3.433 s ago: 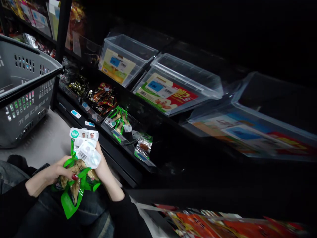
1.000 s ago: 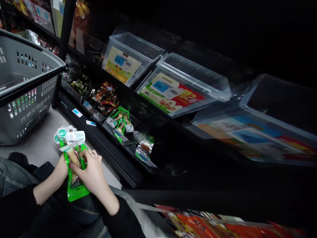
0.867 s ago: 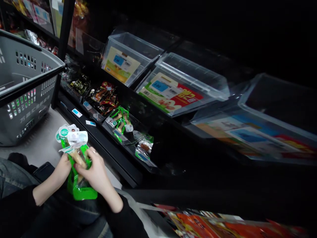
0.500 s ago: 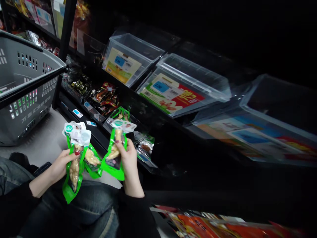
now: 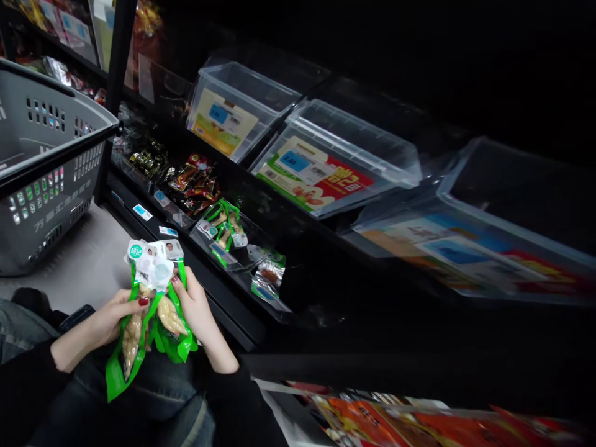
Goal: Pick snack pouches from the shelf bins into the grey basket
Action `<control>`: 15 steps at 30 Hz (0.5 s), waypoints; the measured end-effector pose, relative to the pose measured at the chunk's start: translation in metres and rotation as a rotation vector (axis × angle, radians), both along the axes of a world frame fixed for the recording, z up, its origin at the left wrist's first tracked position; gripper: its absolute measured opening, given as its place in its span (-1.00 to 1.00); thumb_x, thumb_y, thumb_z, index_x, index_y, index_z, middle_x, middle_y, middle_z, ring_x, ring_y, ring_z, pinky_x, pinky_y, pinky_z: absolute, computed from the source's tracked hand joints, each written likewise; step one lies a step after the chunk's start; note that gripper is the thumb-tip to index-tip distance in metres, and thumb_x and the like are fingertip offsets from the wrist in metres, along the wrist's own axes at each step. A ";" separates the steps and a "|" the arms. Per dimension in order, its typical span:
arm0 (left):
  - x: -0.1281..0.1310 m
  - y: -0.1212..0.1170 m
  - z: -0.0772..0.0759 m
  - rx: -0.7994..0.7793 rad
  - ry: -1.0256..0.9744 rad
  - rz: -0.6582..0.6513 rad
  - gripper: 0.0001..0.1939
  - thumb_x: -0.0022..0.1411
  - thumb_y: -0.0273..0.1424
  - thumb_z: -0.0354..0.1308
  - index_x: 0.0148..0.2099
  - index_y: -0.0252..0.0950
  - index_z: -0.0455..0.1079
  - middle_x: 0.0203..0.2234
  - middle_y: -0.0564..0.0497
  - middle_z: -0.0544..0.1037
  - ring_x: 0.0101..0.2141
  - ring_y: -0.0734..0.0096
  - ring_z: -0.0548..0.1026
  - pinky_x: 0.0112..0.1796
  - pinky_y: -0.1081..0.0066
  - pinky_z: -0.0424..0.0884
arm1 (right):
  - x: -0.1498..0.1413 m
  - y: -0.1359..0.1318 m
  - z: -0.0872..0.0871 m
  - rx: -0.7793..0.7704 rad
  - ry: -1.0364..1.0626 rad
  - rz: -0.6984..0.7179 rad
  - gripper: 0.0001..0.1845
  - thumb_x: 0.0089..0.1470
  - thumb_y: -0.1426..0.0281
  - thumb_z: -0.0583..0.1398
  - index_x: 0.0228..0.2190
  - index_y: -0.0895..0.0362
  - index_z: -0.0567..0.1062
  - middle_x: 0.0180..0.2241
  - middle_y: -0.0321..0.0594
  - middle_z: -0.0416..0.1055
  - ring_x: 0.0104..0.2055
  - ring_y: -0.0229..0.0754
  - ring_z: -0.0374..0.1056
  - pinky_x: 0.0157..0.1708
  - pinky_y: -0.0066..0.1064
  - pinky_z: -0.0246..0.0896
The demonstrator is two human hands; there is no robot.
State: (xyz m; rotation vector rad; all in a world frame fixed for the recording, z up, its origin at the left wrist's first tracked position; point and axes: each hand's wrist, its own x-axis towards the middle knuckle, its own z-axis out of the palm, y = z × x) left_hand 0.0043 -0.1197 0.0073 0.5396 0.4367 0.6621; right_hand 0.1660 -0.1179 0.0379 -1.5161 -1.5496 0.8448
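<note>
My left hand [image 5: 109, 318] is closed, its thumb pressed on a green-edged vacuum pack of what look like chicken feet [image 5: 133, 338], with a white header. Beside it, my right hand [image 5: 198, 304] pinches the edge of a second such pack [image 5: 171, 318], which overlaps the first. More green edges show behind, so several packs are bunched between my hands above my lap; how they divide between the hands is hard to tell. Matching green packs [image 5: 226, 226] lie in a clear shelf bin just beyond, next to a silver pack [image 5: 270, 276].
A grey shopping basket [image 5: 51, 205] with a black rim stands at the left. Clear plastic bins [image 5: 335, 174] with price labels line the dark shelf above. Small dark and red packets [image 5: 195, 180] fill the lower bins. Orange-red packages [image 5: 372, 422] lie at the bottom right.
My right hand has moved left and down from near the shelf bin, bringing its green pack against those in my left hand. The green packs in the bin are now uncovered.
</note>
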 end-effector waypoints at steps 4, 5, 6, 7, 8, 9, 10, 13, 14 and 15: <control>-0.001 -0.002 -0.005 -0.033 -0.044 -0.025 -0.81 -0.05 -0.31 0.22 -0.45 -0.35 0.36 -0.71 0.02 0.47 -0.71 0.41 0.42 -0.67 0.34 0.45 | -0.007 0.001 -0.009 -0.042 0.178 0.045 -0.73 0.05 0.27 -0.01 -0.28 0.11 0.39 -0.23 -0.18 0.40 -0.13 -0.14 0.26 -0.08 -0.25 0.09; -0.001 -0.002 -0.005 -0.035 -0.041 -0.018 -0.80 -0.06 -0.31 0.23 -0.42 -0.34 0.37 -0.71 0.02 0.47 -0.71 0.41 0.42 -0.68 0.36 0.45 | -0.008 0.000 -0.010 -0.073 0.170 0.045 -0.71 0.05 0.26 -0.02 -0.31 0.11 0.42 -0.20 -0.16 0.40 -0.11 -0.12 0.25 -0.04 -0.20 0.05; -0.002 -0.002 -0.004 -0.037 -0.035 -0.011 -0.78 -0.07 -0.30 0.24 -0.40 -0.34 0.37 -0.71 0.03 0.47 -0.72 0.43 0.41 -0.69 0.38 0.44 | -0.010 -0.001 -0.010 -0.102 0.139 0.041 -0.69 0.05 0.25 -0.03 -0.36 0.11 0.44 -0.19 -0.16 0.40 -0.09 -0.10 0.23 -0.02 -0.15 0.00; -0.003 -0.001 -0.003 -0.037 -0.030 -0.009 -0.78 -0.07 -0.30 0.24 -0.39 -0.34 0.37 -0.72 0.04 0.46 -0.73 0.45 0.40 -0.69 0.41 0.44 | -0.011 -0.002 -0.010 -0.121 0.097 0.036 -0.67 0.05 0.23 -0.04 -0.42 0.11 0.46 -0.19 -0.16 0.40 -0.08 -0.08 0.22 0.00 -0.10 -0.05; -0.003 -0.001 -0.002 -0.035 -0.033 -0.016 -0.79 -0.07 -0.31 0.23 -0.41 -0.34 0.37 -0.73 0.05 0.45 -0.74 0.47 0.39 -0.70 0.43 0.42 | -0.012 -0.003 -0.009 -0.130 0.058 0.033 -0.65 0.05 0.21 -0.04 -0.46 0.10 0.47 -0.20 -0.18 0.40 -0.07 -0.07 0.20 0.01 -0.05 -0.10; -0.003 -0.001 0.000 -0.031 -0.040 -0.030 -0.80 -0.06 -0.31 0.23 -0.42 -0.34 0.36 -0.73 0.06 0.44 -0.75 0.49 0.38 -0.72 0.46 0.41 | -0.012 -0.003 -0.007 -0.136 0.043 0.029 -0.63 0.04 0.19 -0.03 -0.51 0.09 0.47 -0.21 -0.18 0.40 -0.07 -0.06 0.19 0.02 -0.03 -0.13; -0.003 -0.001 0.000 -0.028 -0.050 -0.049 -0.81 -0.06 -0.31 0.23 -0.44 -0.34 0.36 -0.73 0.07 0.42 -0.75 0.50 0.37 -0.72 0.47 0.40 | -0.012 -0.004 -0.005 -0.142 0.053 0.023 -0.61 0.03 0.16 -0.03 -0.55 0.10 0.46 -0.24 -0.18 0.41 -0.08 -0.06 0.20 0.01 -0.03 -0.12; -0.001 -0.003 0.000 -0.034 -0.064 -0.088 -0.80 -0.06 -0.32 0.23 -0.41 -0.34 0.37 -0.73 0.06 0.42 -0.74 0.48 0.39 -0.73 0.50 0.36 | -0.013 -0.004 0.000 -0.209 0.171 0.027 -0.53 0.00 0.07 -0.04 -0.63 0.12 0.42 -0.43 -0.14 0.42 -0.25 -0.08 0.28 -0.14 -0.15 0.13; 0.000 -0.005 -0.001 -0.042 -0.053 -0.097 -0.79 -0.07 -0.32 0.24 -0.39 -0.34 0.37 -0.72 0.05 0.43 -0.71 0.45 0.41 -0.73 0.51 0.35 | -0.014 -0.004 0.002 -0.266 0.246 0.052 -0.51 -0.01 0.05 -0.06 -0.61 0.13 0.42 -0.49 -0.15 0.41 -0.32 -0.10 0.31 -0.23 -0.21 0.20; 0.001 -0.006 -0.002 -0.050 -0.040 -0.102 -0.78 -0.08 -0.32 0.24 -0.38 -0.34 0.37 -0.71 0.04 0.44 -0.69 0.43 0.43 -0.72 0.51 0.35 | -0.016 -0.005 0.003 -0.328 0.326 0.084 -0.49 -0.01 0.04 -0.08 -0.59 0.13 0.43 -0.54 -0.17 0.40 -0.38 -0.12 0.32 -0.32 -0.26 0.24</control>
